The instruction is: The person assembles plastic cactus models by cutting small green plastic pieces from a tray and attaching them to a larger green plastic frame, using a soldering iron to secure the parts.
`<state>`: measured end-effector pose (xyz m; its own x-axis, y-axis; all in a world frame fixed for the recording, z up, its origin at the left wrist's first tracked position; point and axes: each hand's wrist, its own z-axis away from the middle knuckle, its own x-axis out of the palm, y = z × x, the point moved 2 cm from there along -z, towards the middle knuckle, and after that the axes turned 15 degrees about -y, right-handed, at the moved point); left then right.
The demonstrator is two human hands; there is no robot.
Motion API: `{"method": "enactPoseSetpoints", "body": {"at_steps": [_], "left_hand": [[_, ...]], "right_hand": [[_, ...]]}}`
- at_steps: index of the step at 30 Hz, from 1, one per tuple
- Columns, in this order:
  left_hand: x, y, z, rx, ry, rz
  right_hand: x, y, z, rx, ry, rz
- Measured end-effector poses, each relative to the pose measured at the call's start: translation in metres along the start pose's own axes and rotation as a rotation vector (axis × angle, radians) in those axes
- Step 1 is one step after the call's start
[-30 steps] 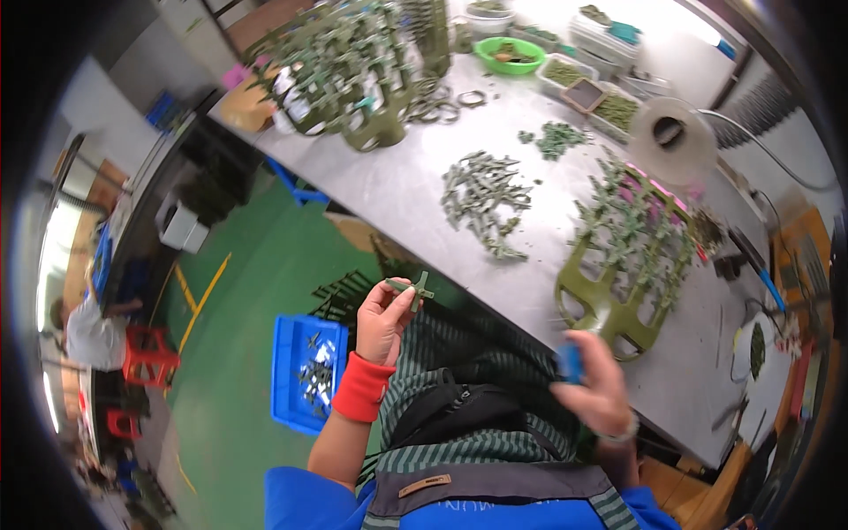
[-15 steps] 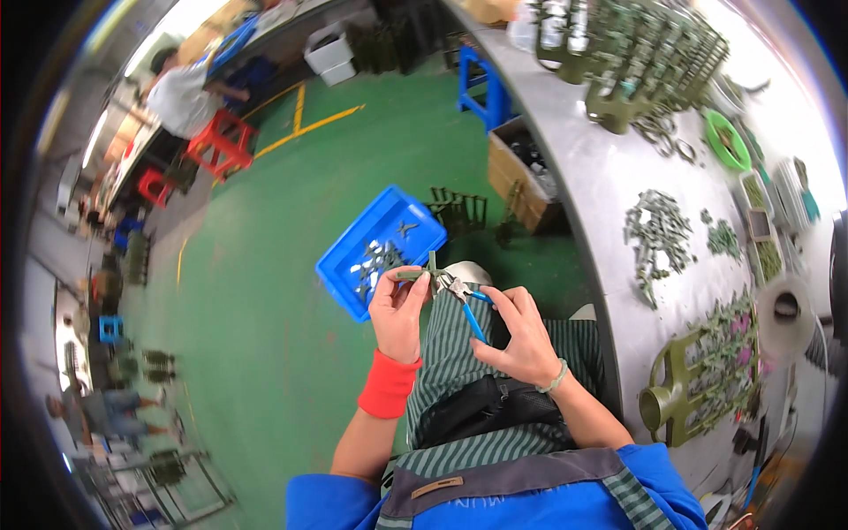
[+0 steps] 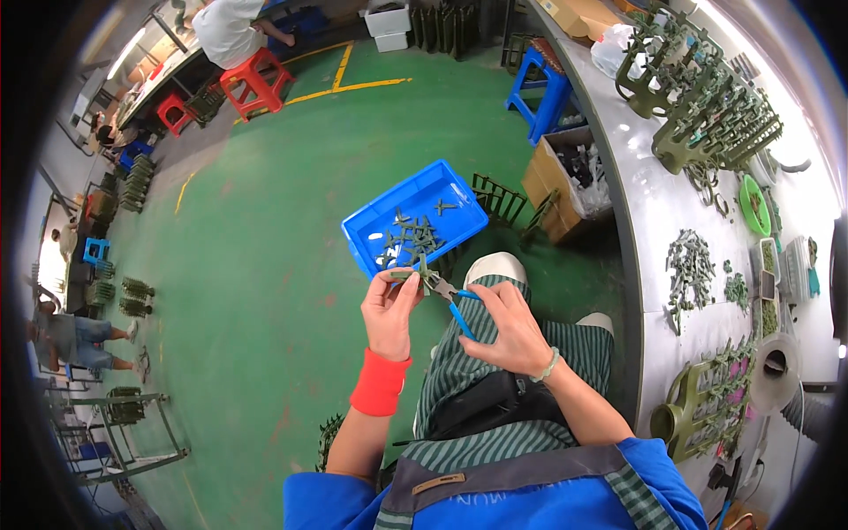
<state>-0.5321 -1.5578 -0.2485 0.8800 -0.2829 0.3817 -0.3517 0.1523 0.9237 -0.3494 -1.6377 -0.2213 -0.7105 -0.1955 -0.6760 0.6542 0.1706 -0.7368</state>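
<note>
This place is looking like a workshop. At three o'clock, a metal table (image 3: 652,265) is holding piles of green parts (image 3: 691,276). At eleven o'clock, a person (image 3: 230,34) is sitting on a red stool (image 3: 254,86) and yellow lines (image 3: 375,85) are crossing the green floor (image 3: 265,256).

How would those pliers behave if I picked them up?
The pliers look metal-headed, so probably stiff and heavyish for their size. Their blue handles look coated, so perhaps not slippery; spread apart, they may swing.

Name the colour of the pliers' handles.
The pliers' handles are blue, seen best in the head view.
</note>
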Motion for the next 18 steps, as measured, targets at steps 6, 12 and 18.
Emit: {"method": "enactPoseSetpoints", "body": {"at_steps": [6,12,18], "left_hand": [[-0.003,-0.003,-0.003,-0.052,-0.041,0.022],[0.004,-0.004,-0.007,-0.066,-0.024,0.043],[0.013,-0.027,-0.024,-0.112,-0.098,0.065]], "right_hand": [[0.003,0.006,-0.008,-0.001,-0.011,-0.014],[0.004,0.016,-0.004,0.009,-0.056,-0.100],[-0.017,0.035,0.019,0.202,0.143,-1.060]]}}
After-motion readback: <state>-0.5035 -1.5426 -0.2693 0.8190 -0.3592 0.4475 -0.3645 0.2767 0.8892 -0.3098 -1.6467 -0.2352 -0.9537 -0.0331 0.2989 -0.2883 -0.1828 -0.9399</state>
